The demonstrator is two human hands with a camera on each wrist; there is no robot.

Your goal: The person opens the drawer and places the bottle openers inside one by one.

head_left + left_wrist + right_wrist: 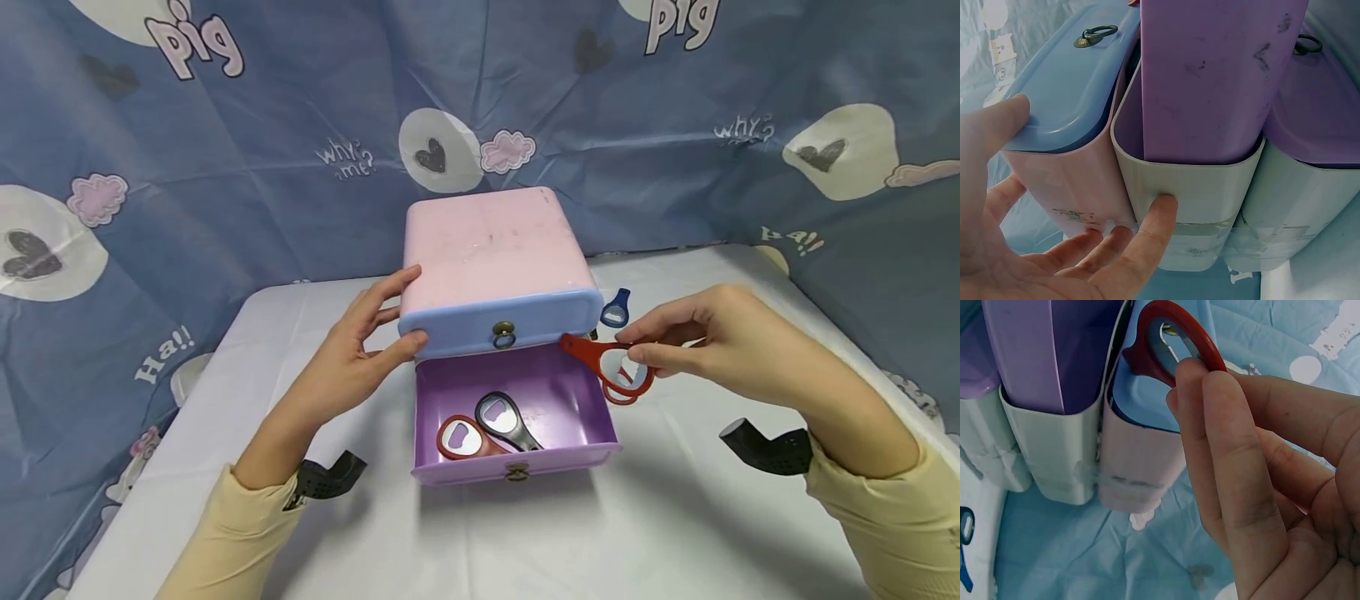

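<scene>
My right hand (727, 342) pinches a red bottle opener (587, 350) between thumb and fingers, its handle reaching over the drawer's right back corner. A second red ring shows just beneath it. Inside the pulled-out purple drawer (573, 417) lie a black bottle opener (522, 437) and another red bottle opener (489, 448), side by side. My left hand (345, 362) touches the left side of the small drawer cabinet (487, 250), thumb on the blue front of its top drawer. In the left wrist view its fingers rest, fairly straight, along the pink and pale green side walls.
A blue bottle opener (622, 302) lies on the white tabletop (510, 550) right of the cabinet, partly behind my right hand. Below the pulled-out drawer sits another purple-fronted drawer (1316, 106). A patterned blue cloth (300, 108) hangs behind the table.
</scene>
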